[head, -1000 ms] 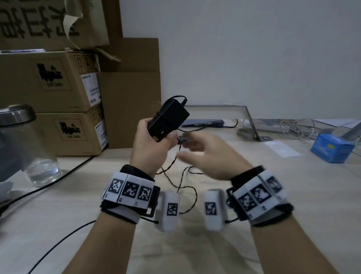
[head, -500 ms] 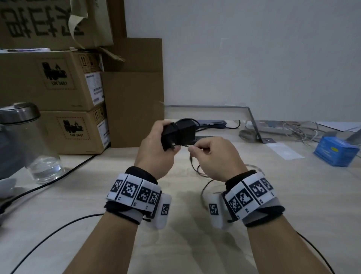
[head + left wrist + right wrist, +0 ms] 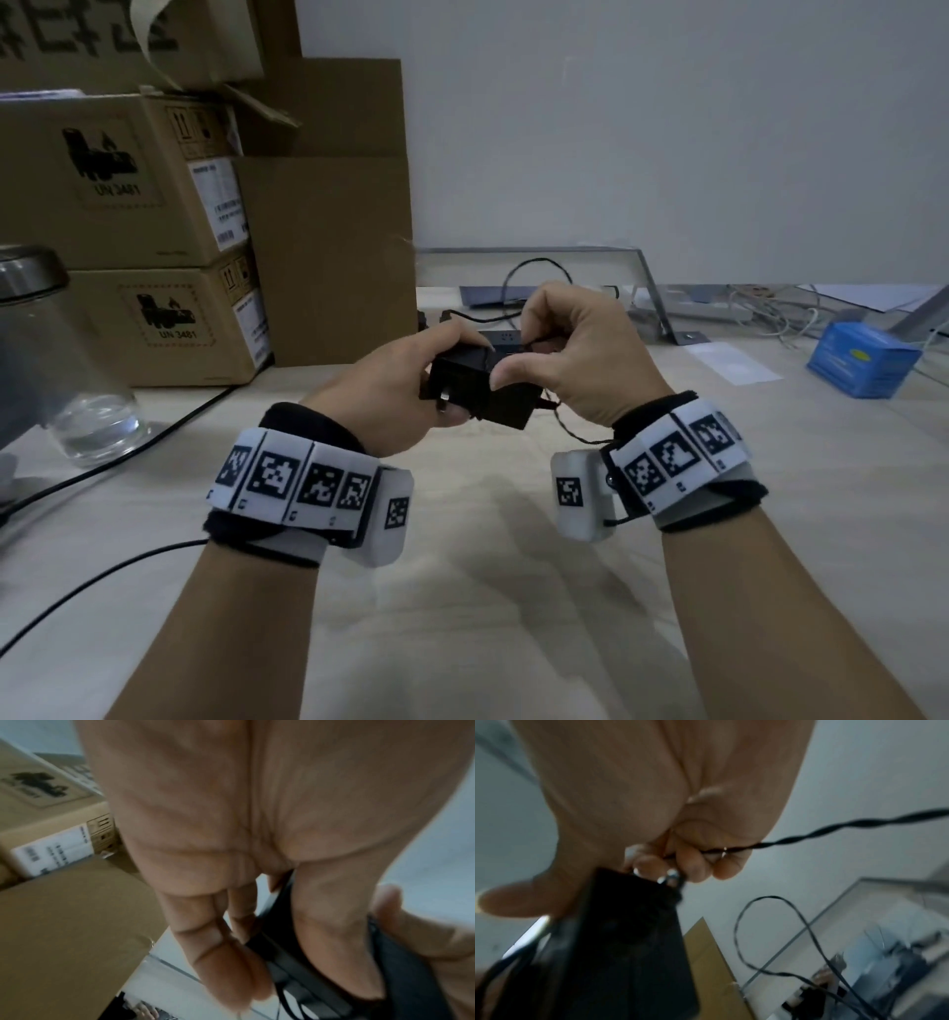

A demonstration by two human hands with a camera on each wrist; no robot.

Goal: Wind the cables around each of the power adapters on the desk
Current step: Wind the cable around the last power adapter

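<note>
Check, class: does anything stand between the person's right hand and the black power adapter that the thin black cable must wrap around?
Nothing visible does. The left hand grips the black power adapter; the right hand pinches the thin black cable right beside it.

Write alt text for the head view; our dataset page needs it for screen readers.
Two hands hold a black power adapter above a light wooden desk: the left hand grips it, the right hand pinches its thin cable.

Pale wooden desk (image 3: 513, 591) bears cardboard boxes (image 3: 169, 329) (stacked), a glass jar (image 3: 77, 390).
</note>
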